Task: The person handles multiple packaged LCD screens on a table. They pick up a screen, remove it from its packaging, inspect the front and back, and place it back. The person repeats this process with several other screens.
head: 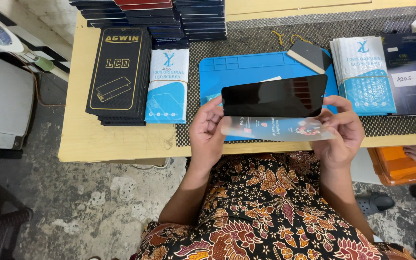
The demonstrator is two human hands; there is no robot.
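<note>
A black phone screen panel (274, 95) is held level above the table's front edge. My left hand (206, 133) grips its left end and my right hand (339, 131) grips its right end. A clear protective film (275, 128) with printed marks hangs peeled down below the panel, its ends between my fingers. Under both lies a blue work mat (239, 70).
A black flat box (118, 72) tops a stack at left, next to a white-and-blue bubble-wrap pouch (168, 84). More pouches (363, 72) and a dark box (408, 72) lie at right. Dark boxes (160, 14) are stacked at the back. An orange stool (393, 166) stands right.
</note>
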